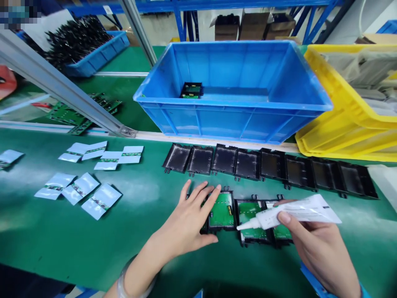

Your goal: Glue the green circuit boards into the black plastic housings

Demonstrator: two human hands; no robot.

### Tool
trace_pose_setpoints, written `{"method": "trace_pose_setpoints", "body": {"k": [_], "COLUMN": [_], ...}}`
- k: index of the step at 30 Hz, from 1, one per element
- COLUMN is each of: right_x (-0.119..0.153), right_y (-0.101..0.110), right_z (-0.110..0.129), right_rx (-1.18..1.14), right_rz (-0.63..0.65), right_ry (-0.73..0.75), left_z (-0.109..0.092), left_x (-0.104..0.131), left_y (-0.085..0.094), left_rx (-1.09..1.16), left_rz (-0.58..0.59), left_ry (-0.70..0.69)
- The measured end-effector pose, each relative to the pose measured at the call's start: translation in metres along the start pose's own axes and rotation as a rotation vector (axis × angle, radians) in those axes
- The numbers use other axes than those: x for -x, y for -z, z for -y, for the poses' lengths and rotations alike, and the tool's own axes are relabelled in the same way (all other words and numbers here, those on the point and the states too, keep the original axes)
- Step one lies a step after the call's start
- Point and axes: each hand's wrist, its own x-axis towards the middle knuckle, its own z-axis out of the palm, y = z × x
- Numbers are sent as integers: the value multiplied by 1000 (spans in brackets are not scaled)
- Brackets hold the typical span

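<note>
The left hand point(189, 219) is lying flat and unclenched, fingers spread, grasping nothing; it is pressing on the leftmost of a short row of black housings with green circuit boards point(221, 211), apparently to steady it. At three o'clock from it, the right hand point(319, 244) is clasping a white adhesive tube point(294, 213), its nozzle pointing toward nine o'clock and hovering over the second housing, seemingly so the tip can reach the board. At twelve o'clock from the hands, a row of empty black housings point(269, 167) is lying along the green mat point(93, 248); beyond it a blue crate point(232, 120) is holding one board; a yellow crate point(341, 124) is sitting at two o'clock; foil pouches point(80, 188) are lying at nine o'clock. The housing beneath the left palm is mostly hidden; whether the nozzle is touching the board is hard to make out.
</note>
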Motion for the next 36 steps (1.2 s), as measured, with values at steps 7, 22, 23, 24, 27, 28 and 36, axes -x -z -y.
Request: {"method": "trace_pose_setpoints", "body": {"k": [7, 22, 23, 24, 27, 28, 36], "right_x": [-2, -7, -6, -6, -7, -7, -11], "right_y": [-33, -60, -60, -60, -60, -60, -61], "right_z": [19, 13, 12, 11, 8, 7, 10], "right_rx": [360, 366, 364, 368, 391, 394, 350], "right_rz": [106, 385, 404, 424, 483, 502, 605], "right_ry": [305, 414, 412, 411, 419, 426, 474], "left_z": [9, 11, 11, 11, 11, 11, 12], "left_x": [1, 2, 3, 3, 3, 3, 2], "left_y": [-10, -19, -19, -19, -19, -19, -23], "left_rx": [77, 99, 100, 100, 96, 95, 87], "left_rz": [-48, -81, -79, -77, -85, -92, -113], "left_ry": [-28, -52, -51, -50, -54, -56, -73]}}
